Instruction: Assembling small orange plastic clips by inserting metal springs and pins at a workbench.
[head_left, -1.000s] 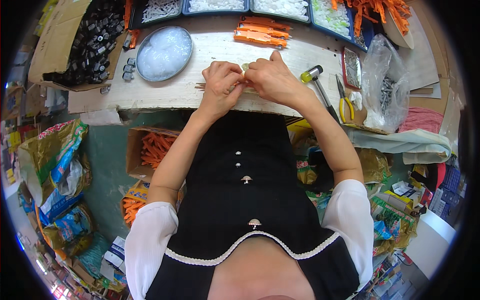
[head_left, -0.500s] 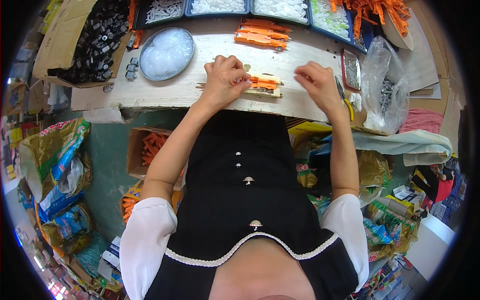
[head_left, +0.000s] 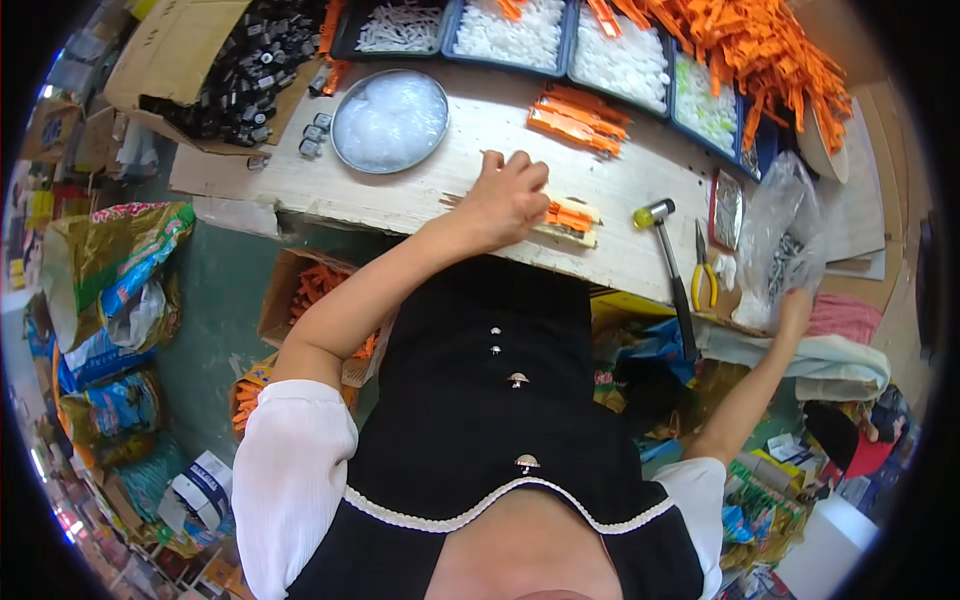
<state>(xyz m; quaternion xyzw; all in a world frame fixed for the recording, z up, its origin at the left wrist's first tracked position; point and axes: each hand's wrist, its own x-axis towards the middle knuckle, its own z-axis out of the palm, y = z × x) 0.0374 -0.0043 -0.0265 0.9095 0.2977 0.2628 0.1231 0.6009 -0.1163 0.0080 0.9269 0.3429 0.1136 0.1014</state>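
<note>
A small pale block [head_left: 583, 236] lies near the bench's front edge with an orange plastic part [head_left: 568, 217] set on it. My left hand [head_left: 508, 205] is closed at the left end of that part, thumb and fingers curled together; what its fingertips pinch is hidden. Far to the right, my right hand [head_left: 794, 312] reaches to a clear plastic bag [head_left: 780, 215] of small metal pieces. Its fingers are mostly hidden at the bag. Between my hands lie a hammer [head_left: 672, 262] with a yellow-tipped head and yellow-handled pliers [head_left: 705, 278].
Several orange parts [head_left: 578, 120] lie behind the block. A round metal dish [head_left: 390, 120] with translucent contents sits at left, near a carton [head_left: 180, 60] of black pieces. Trays of white pieces [head_left: 508, 40] line the back, with an orange heap [head_left: 745, 50] at far right.
My right hand has moved from beside the block rightward and nearer me to the plastic bag, uncovering the hammer. My left hand stays at the orange part. The whole view has shifted and tilted.
</note>
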